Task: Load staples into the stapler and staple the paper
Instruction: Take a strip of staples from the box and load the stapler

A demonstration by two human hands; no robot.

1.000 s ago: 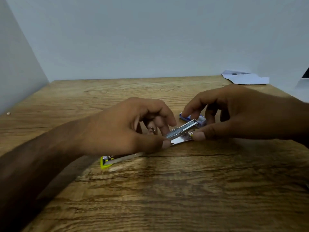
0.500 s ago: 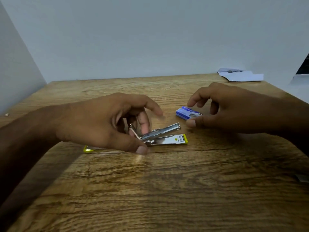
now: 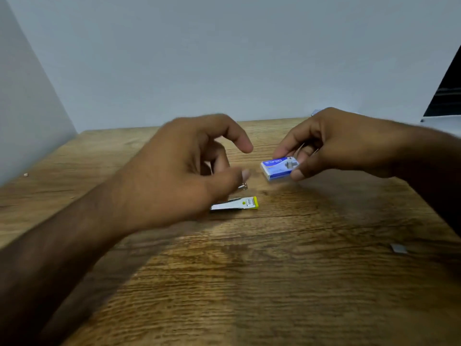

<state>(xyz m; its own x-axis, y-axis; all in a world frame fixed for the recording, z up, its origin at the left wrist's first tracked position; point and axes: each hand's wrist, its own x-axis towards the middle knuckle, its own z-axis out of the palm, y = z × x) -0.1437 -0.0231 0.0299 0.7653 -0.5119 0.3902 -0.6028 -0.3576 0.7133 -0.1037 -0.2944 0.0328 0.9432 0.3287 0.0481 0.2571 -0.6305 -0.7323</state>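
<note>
A small silver stapler with a yellow-green tip (image 3: pixel 237 204) lies on the wooden table (image 3: pixel 274 283), its rear part hidden under my left hand. My left hand (image 3: pixel 189 171) hovers above it, fingers curled and apart, holding nothing that I can see. My right hand (image 3: pixel 331 143) is lifted off the table and pinches a small blue and white staple box (image 3: pixel 278 168) between thumb and fingers. The box hangs just right of my left thumb. The paper is mostly hidden behind my right hand.
A small grey strip of staples (image 3: pixel 398 248) lies on the table at the right. A tiny white crumb (image 3: pixel 25 174) sits near the left wall. Pale walls close off the back and left. A dark object (image 3: pixel 446 96) stands at the far right.
My right hand has picked the blue staple box off the table and raised it. My left hand has let go of the stapler and lifted above it; the view tilted upward.
</note>
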